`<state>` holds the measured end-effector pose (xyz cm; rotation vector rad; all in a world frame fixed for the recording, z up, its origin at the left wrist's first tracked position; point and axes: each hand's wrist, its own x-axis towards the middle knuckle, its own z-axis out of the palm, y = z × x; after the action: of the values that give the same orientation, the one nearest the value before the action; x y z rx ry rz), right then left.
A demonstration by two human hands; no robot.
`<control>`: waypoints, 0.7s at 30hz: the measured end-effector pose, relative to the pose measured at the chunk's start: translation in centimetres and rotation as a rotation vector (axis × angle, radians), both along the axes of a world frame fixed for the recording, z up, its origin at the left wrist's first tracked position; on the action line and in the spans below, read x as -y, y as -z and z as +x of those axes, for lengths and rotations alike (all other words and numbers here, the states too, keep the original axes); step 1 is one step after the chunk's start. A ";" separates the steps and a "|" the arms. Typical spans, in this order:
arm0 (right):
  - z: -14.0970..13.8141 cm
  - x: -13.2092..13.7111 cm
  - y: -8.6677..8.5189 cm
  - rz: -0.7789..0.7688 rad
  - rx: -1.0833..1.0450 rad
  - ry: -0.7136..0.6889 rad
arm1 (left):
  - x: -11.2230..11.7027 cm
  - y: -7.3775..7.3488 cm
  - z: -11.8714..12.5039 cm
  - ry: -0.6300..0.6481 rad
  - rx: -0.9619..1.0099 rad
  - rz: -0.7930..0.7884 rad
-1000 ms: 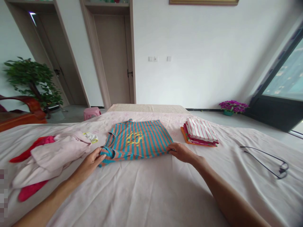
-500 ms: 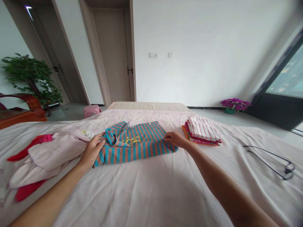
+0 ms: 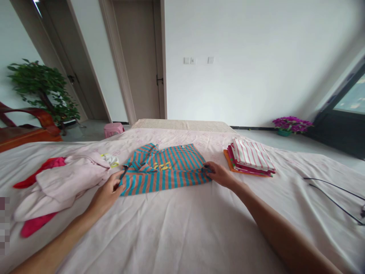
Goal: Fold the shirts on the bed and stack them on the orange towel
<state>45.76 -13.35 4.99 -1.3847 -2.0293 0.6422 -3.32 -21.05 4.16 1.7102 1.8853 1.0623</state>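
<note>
A left hand and a right hand pinch opposite ends of a partly folded striped shirt, clamped midway across a pale sheet, between rumpled clothes at left and a folded stack at right; farther off, a pink stool stands left.

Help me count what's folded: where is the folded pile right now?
In the head view, the folded pile lies right of centre on the pale sheet, just right of the striped shirt and the right hand.

A shirt lies on the sheet — clothes heap left, stack right.
</note>
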 end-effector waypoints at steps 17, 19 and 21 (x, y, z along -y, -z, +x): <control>0.7 -0.7 0.4 -0.153 -0.030 0.081 | 2.1 -1.1 -2.6 0.131 -0.224 -0.290; 0.1 -1.0 0.3 -0.118 0.029 0.130 | 0.4 -2.0 -1.8 0.104 -0.365 -0.144; -0.5 -1.1 0.4 -0.071 0.106 0.201 | -1.4 -2.4 -0.7 0.166 -0.484 0.014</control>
<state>45.26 -12.24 4.61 -1.6717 -1.9305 0.5673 -4.01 -19.62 6.55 2.2398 1.9546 0.6373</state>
